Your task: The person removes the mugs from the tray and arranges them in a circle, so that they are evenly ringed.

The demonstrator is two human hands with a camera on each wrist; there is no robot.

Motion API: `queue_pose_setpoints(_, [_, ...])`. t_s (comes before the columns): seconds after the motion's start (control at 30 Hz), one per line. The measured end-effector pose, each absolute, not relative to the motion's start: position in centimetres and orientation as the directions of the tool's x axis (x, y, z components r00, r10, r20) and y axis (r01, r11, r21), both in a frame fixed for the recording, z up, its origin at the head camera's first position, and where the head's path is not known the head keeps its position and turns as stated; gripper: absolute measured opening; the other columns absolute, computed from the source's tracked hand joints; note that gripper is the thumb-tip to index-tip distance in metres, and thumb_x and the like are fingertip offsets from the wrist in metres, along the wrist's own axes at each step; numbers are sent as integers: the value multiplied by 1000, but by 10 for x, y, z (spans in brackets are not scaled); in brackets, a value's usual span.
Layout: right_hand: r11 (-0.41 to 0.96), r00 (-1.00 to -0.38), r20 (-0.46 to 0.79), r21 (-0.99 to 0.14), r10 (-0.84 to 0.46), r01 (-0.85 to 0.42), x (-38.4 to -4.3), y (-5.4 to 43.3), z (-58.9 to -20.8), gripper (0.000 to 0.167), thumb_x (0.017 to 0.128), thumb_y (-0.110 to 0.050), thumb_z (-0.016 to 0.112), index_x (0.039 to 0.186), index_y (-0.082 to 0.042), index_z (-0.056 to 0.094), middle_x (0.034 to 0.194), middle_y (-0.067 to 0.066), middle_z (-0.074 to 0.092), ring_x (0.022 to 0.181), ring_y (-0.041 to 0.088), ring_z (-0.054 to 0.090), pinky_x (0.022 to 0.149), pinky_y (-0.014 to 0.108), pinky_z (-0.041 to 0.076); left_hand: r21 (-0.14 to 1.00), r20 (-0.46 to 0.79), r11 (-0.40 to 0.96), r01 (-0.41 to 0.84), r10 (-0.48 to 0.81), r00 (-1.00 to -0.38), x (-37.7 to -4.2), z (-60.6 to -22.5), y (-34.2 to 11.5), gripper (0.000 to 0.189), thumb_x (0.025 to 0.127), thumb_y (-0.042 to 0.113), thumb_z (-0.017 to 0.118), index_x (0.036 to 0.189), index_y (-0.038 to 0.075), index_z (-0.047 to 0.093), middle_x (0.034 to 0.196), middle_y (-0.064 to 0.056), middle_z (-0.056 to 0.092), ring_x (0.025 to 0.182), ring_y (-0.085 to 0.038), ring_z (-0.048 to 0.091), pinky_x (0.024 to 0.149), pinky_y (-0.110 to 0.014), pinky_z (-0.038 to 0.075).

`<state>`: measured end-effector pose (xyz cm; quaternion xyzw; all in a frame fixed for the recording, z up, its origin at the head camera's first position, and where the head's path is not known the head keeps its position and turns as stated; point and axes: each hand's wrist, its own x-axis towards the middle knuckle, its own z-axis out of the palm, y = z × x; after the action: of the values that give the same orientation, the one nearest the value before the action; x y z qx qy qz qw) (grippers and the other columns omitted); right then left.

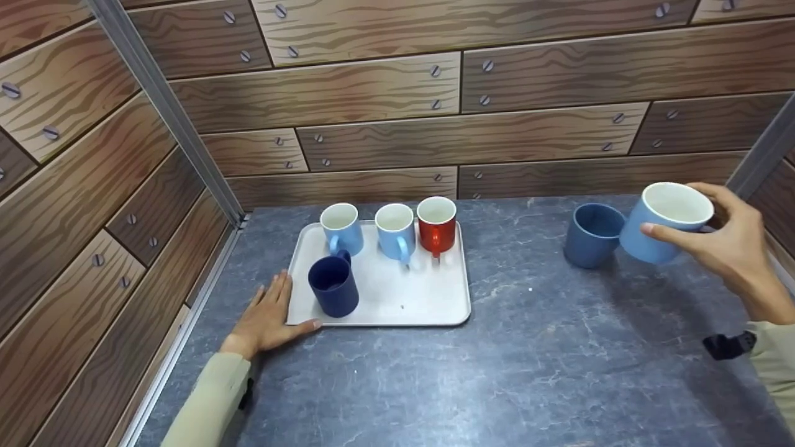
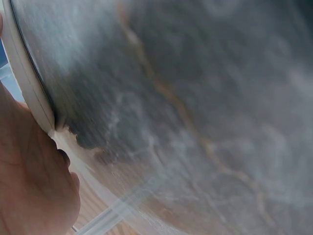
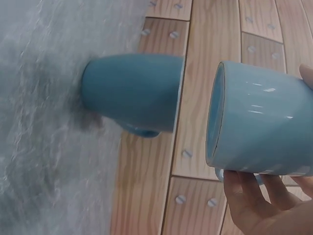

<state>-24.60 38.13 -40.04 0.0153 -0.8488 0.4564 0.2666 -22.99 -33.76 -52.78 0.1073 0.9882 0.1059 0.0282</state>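
My right hand (image 1: 733, 242) grips a light blue mug (image 1: 655, 233) with a white inside, holding it tilted above the table at the right. In the right wrist view the mug's base (image 3: 215, 117) hangs clear of the table, and the fingers partly hide its handle. Just left of it a greyish-blue mug (image 1: 590, 239) stands upright. My left hand (image 1: 264, 320) lies at the near left corner of a white tray (image 1: 397, 304), fingers straight along the side and thumb touching the front rim. On the tray stand two light blue mugs (image 1: 341, 233), a red mug (image 1: 436, 226) and a dark blue mug (image 1: 335, 292).
The grey marbled table (image 1: 497, 372) reaches back to a wood-patterned wall (image 1: 385, 143). A metal post (image 1: 168, 118) marks the left corner, and another post (image 1: 761, 146) rises behind the right hand. A side wall (image 1: 81, 261) runs along the left.
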Motion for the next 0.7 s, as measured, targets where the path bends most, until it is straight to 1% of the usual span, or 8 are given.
queue_pose_setpoints(0.2, [598,-869,416,-779,268,-189,-249,394,-409,78,75,-18,99,143,-10,63,109,-26,60,95,-3,58,76,4,44,223,-36,953,206,219,-975,-229,-527,-337,127,89,81,61,166,-9,17,176,-27,13,165,-45,14,134,-62,12])
queue_pose_setpoints(0.37, [610,-881,366,-783,299,-119,-252,403,-418,82,76,-24,99,147,-9,60,108,-29,56,93,-7,55,75,2,43,223,-25,951,213,224,-974,-229,-529,-336,126,89,81,62,166,-10,19,176,-28,15,164,-46,16,134,-63,13])
queue_pose_setpoints(0.53, [623,-881,364,-775,302,-107,-255,409,-429,88,76,-26,99,150,-5,57,108,-29,53,94,-7,52,76,3,40,218,-30,953,211,223,-974,-230,-528,-336,126,90,81,61,166,-9,18,176,-29,14,164,-46,16,134,-62,13])
queue_pose_setpoints(0.7, [623,-890,341,-777,302,-86,-258,412,-441,84,77,-27,98,147,-5,58,106,-28,54,91,-9,53,74,3,41,214,-33,954,210,222,-974,-230,-527,-336,126,90,81,61,167,-9,18,176,-28,14,164,-45,15,134,-62,13])
